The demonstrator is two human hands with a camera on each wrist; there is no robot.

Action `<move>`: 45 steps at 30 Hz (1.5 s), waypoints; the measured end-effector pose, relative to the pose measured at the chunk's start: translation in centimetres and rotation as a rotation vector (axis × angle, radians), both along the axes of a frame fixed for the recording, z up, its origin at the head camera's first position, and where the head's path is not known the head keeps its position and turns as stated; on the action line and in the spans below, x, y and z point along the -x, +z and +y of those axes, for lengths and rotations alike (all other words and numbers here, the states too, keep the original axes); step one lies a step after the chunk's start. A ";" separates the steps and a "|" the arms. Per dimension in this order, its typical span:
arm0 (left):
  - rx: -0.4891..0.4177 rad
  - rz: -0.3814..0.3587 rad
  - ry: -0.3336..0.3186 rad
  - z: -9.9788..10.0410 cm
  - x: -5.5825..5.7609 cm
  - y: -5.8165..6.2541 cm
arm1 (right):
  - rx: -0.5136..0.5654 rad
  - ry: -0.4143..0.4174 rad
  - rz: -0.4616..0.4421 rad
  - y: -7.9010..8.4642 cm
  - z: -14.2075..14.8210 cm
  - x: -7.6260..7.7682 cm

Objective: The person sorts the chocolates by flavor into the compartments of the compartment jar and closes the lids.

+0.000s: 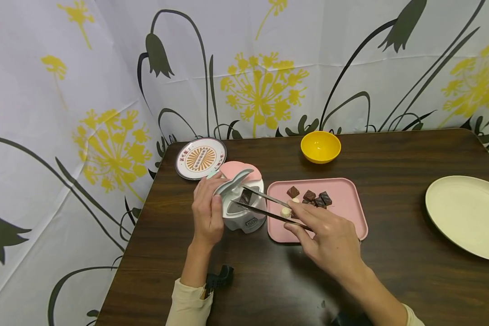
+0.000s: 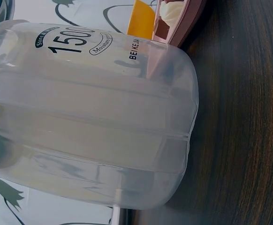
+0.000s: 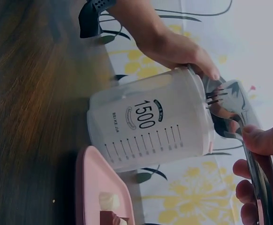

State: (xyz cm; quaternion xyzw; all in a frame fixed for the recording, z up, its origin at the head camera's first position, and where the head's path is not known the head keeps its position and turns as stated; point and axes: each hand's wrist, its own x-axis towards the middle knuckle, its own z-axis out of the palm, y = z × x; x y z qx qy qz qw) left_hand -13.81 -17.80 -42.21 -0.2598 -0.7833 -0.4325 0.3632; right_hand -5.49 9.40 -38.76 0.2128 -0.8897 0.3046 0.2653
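A clear lidded storage container [image 1: 250,222] marked 1500 stands upright on the table, its pour flap [image 1: 238,181] raised. My left hand [image 1: 207,213] grips the container at its top, by the flap. My right hand [image 1: 332,240] holds metal tongs [image 3: 254,168] with a fork end and a spoon end. The tong tips are at the container's mouth, with a dark chocolate [image 1: 246,195] between them. To the right, a pink tray [image 1: 348,217] bears several dark chocolates [image 1: 325,198] and white pieces [image 1: 285,212]. The left wrist view shows mostly the container's side.
Behind the container lies a patterned plate [image 1: 183,167]. A yellow bowl [image 1: 320,147] stands at the back, and a cream oval plate [image 1: 464,217] sits at the right. A flowered curtain [image 1: 342,63] hangs along the table's back and left edges.
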 end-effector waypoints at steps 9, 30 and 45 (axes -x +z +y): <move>-0.008 0.007 -0.001 0.0 -0.1 0.0 | -0.012 -0.012 0.002 0.1 -0.2 0.0; 0.004 0.002 0.000 0.0 -0.1 0.0 | -0.030 -0.012 0.014 0.3 -0.1 0.2; -0.009 0.017 -0.008 0.1 0.0 0.1 | -0.023 -0.004 -0.001 0.4 1.1 0.4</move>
